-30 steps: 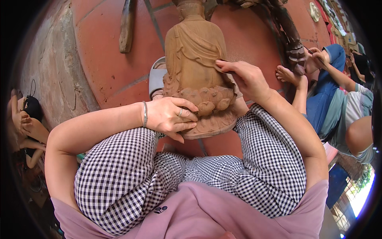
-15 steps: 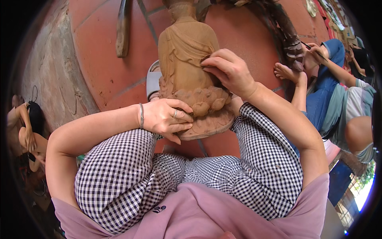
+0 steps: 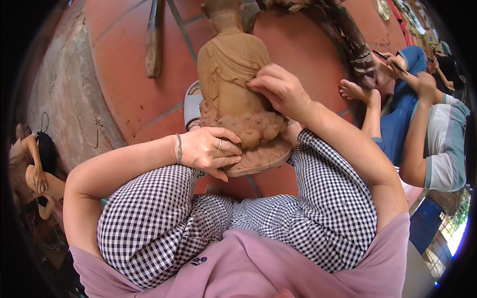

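A carved wooden statue (image 3: 231,69) of a robed seated figure lies between my knees, its back toward me and its petalled base nearest. My left hand (image 3: 211,151), with a ring and a bangle, grips the rim of that base, fingers curled over the petals and thumb at the lower edge. Against the right side of the robe folds, my right hand (image 3: 283,89) is pinched with its fingertips touching the wood. Whatever small thing sits between those fingertips is hidden.
A wooden mallet or club-like handle (image 3: 154,49) lies on the red tiled floor (image 3: 139,94) at the far left. Dark carved wood (image 3: 355,39) stands at the far right, beside a seated person (image 3: 397,119) holding a thin tool. Another person (image 3: 37,169) sits at the left edge.
My right hand shifts slightly left and down along the robe folds. My left hand stays on the base. The person at right has moved an arm forward.
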`<state>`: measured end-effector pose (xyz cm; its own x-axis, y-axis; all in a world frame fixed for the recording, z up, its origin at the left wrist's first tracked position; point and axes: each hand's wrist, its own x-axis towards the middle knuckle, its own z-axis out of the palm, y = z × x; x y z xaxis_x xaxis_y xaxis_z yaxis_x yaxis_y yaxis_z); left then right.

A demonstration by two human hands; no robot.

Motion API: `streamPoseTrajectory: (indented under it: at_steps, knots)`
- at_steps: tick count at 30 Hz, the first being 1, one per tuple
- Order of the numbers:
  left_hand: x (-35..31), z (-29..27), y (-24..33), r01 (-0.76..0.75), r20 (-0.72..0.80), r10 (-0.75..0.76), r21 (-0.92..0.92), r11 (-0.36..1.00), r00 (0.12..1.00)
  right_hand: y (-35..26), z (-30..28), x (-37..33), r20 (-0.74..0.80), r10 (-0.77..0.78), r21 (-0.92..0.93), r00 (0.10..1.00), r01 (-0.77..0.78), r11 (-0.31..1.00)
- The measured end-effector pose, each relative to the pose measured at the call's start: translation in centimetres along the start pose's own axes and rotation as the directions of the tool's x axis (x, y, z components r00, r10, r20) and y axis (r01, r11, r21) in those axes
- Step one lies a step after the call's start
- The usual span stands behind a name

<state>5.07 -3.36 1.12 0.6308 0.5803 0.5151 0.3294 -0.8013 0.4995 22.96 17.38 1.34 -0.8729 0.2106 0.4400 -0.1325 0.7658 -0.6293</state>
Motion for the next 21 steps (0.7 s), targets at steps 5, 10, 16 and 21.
streamPoseTrajectory:
  at_steps: [5, 10, 16, 21]
  knots:
    - [-0.2, 0.1, 0.0, -0.003, 0.005, 0.003, -0.010, 1.000, 1.000, 0.2, -1.2, -0.8, 0.047, -0.025, -0.065, 0.999, 0.028, 0.997]
    - [-0.2, -0.1, -0.1, 0.003, 0.022, -0.003, -0.005, 1.000, 1.000, 0.0, -0.2, 0.6, 0.072, -0.091, -0.069, 0.993, 0.096, 0.993]
    - [-0.2, 0.1, 0.0, 0.008, 0.010, -0.008, -0.014, 1.000, 1.000, 1.0, -1.7, -1.2, 0.115, -0.094, -0.150, 0.989, 0.111, 0.982]
    - [0.0, -0.2, 0.1, 0.007, 0.015, -0.007, 0.008, 1.000, 1.000, 0.3, -0.6, 0.2, 0.096, -0.111, -0.097, 0.989, 0.120, 0.988]
